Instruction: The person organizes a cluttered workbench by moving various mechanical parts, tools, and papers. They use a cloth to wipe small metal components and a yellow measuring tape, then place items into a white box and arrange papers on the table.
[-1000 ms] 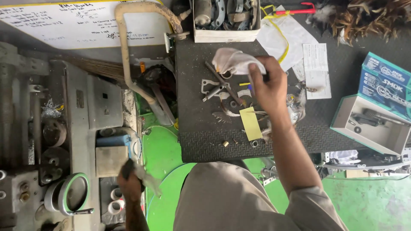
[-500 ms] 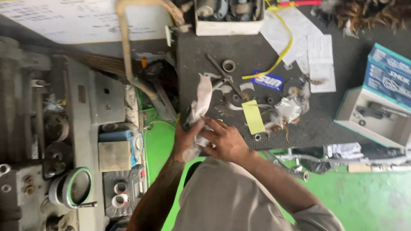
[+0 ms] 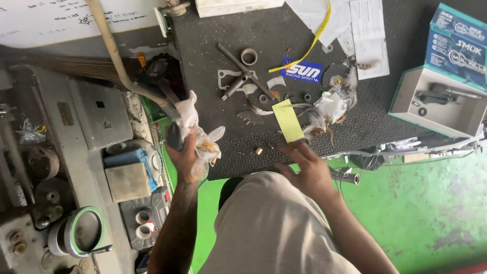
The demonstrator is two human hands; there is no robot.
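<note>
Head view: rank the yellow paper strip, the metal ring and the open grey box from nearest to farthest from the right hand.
From the right hand on the mat's near edge:
1. Yellow paper strip, just beyond the fingertips on the black mat.
2. Metal ring, farther up the mat, toward its far side.
3. Open grey box, off to the right, past the mat's edge.

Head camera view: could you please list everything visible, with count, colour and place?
rubber mat: one, black, centre
rag: one, white and stained, in left hand
dark part: one, black, gripped with the rag
yellow slip: one, on mat
small metal parts: several, grey, upper mat
ring: one, tan, upper mat
open box: one, teal-edged, right
papers: several, white, top right
floor: green, lower right
left hand: at mat's left edge
right hand: fingers spread at mat's near edge
</note>
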